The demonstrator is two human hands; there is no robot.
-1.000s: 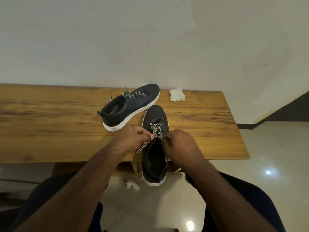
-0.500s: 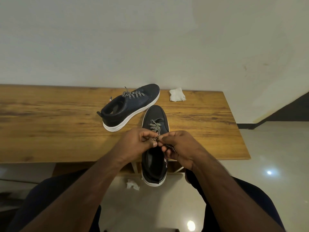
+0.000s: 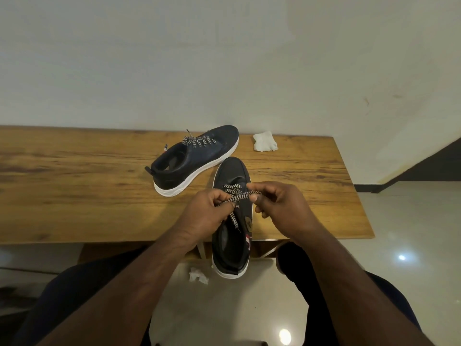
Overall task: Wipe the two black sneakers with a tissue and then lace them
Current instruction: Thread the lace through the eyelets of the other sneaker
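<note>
Wooden table: flat plank top, visible grain, long edge facing the person. Far sneaker: black upper, thick white sole, lies angled on the table, patterned lace already crossed over its tongue. Near sneaker: same build, toe on the table, heel overhanging the near edge toward the lap; judged light, fairly stiff in the sole, soft at the collar, so it should stay put if lace tension is kept low. Left hand: fingers closed, pinching one run of the lace. Right hand: thumb and forefinger pinched on the other end of the same lace, remaining fingers curled. Lace: flat woven cord, black-and-white zigzag, limp, rough enough to grip; a free end hangs over the shoe opening. Best held near the tips for threading, judged. Tissue: white, crumpled, soft, on the table beyond the toes. A second white scrap lies on the glossy floor.
</note>
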